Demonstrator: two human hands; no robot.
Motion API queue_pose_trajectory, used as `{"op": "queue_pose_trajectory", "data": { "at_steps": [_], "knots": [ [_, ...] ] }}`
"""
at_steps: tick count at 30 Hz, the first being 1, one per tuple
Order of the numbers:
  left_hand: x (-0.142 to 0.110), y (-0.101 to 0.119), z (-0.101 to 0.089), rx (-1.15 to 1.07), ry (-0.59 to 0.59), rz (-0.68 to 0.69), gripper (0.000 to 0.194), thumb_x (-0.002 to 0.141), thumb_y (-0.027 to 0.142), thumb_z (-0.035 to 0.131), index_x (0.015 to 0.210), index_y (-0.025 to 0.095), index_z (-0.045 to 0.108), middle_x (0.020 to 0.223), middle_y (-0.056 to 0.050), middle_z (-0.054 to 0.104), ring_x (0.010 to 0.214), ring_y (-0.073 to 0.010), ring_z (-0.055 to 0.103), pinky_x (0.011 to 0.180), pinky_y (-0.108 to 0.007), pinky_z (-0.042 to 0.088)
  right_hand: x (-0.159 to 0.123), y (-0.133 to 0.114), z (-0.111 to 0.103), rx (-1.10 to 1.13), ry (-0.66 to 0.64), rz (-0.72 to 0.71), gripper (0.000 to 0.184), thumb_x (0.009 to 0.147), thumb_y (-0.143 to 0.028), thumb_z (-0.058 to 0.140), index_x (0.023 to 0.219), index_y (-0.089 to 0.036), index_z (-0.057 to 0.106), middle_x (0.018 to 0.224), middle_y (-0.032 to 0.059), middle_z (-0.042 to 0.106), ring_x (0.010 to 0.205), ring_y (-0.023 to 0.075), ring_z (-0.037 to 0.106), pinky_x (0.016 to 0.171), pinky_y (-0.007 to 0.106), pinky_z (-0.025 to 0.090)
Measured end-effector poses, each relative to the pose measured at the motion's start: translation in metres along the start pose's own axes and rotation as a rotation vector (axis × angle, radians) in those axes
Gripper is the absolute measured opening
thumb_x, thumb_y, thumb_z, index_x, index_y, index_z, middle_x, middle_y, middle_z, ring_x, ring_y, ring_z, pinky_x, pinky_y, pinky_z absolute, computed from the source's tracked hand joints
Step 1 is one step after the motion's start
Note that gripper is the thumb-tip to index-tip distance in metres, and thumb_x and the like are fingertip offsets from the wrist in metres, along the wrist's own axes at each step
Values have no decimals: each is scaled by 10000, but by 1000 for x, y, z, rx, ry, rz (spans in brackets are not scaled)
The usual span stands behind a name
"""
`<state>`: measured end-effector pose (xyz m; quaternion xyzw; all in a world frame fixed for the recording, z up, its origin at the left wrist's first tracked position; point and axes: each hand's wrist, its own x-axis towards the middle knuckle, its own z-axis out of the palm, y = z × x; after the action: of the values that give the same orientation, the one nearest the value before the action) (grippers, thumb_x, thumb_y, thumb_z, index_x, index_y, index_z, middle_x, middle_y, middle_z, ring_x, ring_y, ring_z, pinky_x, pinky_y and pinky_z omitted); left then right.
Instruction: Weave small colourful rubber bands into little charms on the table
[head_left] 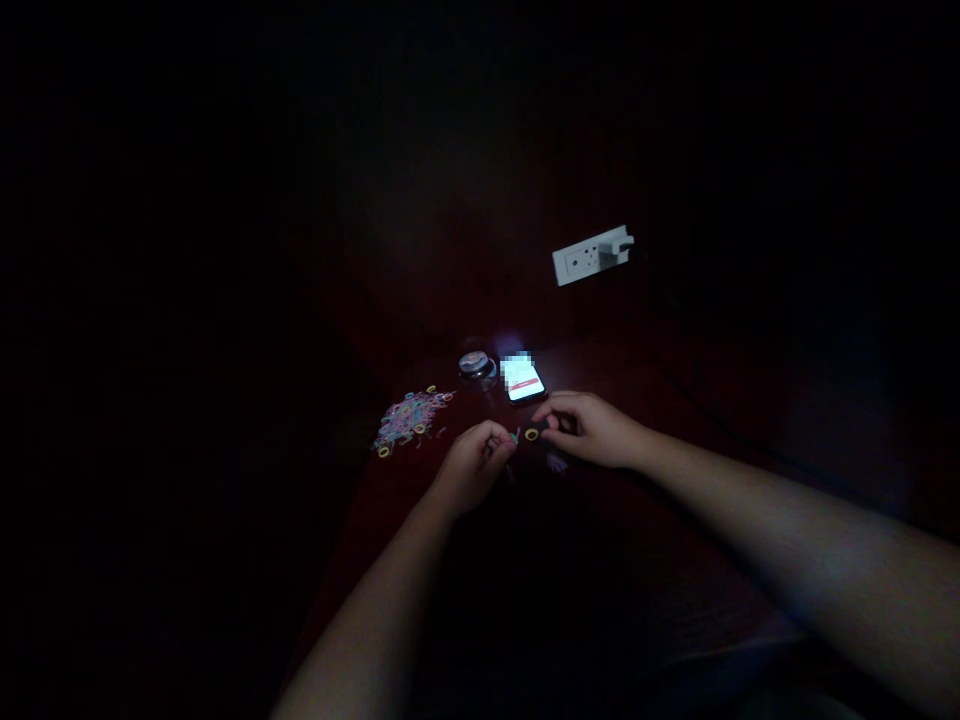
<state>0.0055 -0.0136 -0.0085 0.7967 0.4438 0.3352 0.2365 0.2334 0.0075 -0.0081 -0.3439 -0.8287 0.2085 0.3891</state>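
Note:
My left hand (474, 465) is closed in a pinch, thumb against forefinger. From its fingertips sticks a small green and pinkish elastic band (515, 437). My right hand (592, 430) is curved with thumb and forefinger apart, and nothing shows between them. Just left of its fingertips lies a yellow ring-shaped band (532, 434). A little group of purplish bands (556, 463) rests on the dark red surface below the right hand. Further left is a loose pile of small bands (411, 420) in pink, blue and white, with several yellow rings among them.
A lit phone (525, 382) lies beyond my hands, beside a round lidded jar (475, 368). Behind them is a white socket panel (591, 257) with a plug (616, 248) in it. The surroundings are very dark, and the surface's edges are hard to make out.

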Motion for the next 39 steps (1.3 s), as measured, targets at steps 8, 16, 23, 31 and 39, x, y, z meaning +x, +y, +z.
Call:
{"op": "queue_pose_trajectory", "data": {
  "at_steps": [8, 16, 23, 31, 39],
  "knots": [
    [0, 10, 5, 74, -47, 82, 171, 884, 336, 537, 846, 181, 597, 759, -11, 617, 662, -117, 541, 616, -231, 413, -5, -10, 3, 37, -68, -33, 187, 853, -306, 592, 945, -174, 686, 706, 5, 567, 601, 105, 484, 541, 225, 367],
    [1, 13, 7, 76, -84, 107, 181, 893, 328, 522, 857, 170, 603, 767, -16, 603, 668, -112, 528, 625, -230, 410, -7, -9, 2, 57, -72, -7, 191, 873, -324, 556, 849, -172, 670, 666, 3, 572, 575, 105, 486, 515, 221, 345],
    [1, 13, 8, 46, -60, 107, 180, 830, 334, 614, 906, 171, 616, 789, -13, 607, 647, -98, 519, 605, -215, 422, -7, -7, 0, 53, -72, -23, 186, 864, -321, 565, 839, -170, 670, 654, 0, 561, 585, 108, 484, 529, 224, 347],
    [3, 11, 8, 104, -11, 122, 135, 834, 299, 600, 863, 179, 654, 727, -15, 624, 631, -107, 542, 594, -222, 426, -7, -4, -1, 47, -67, -46, 184, 861, -320, 564, 818, -169, 661, 675, 3, 547, 592, 110, 483, 534, 226, 365],
    [5, 15, 7, 86, 26, 138, 131, 829, 285, 611, 894, 182, 663, 782, -25, 645, 647, -105, 559, 602, -215, 443, -7, -4, -3, 10, -86, -59, 166, 846, -308, 578, 810, -167, 659, 658, -2, 537, 603, 114, 480, 552, 228, 359]
  ]
}}
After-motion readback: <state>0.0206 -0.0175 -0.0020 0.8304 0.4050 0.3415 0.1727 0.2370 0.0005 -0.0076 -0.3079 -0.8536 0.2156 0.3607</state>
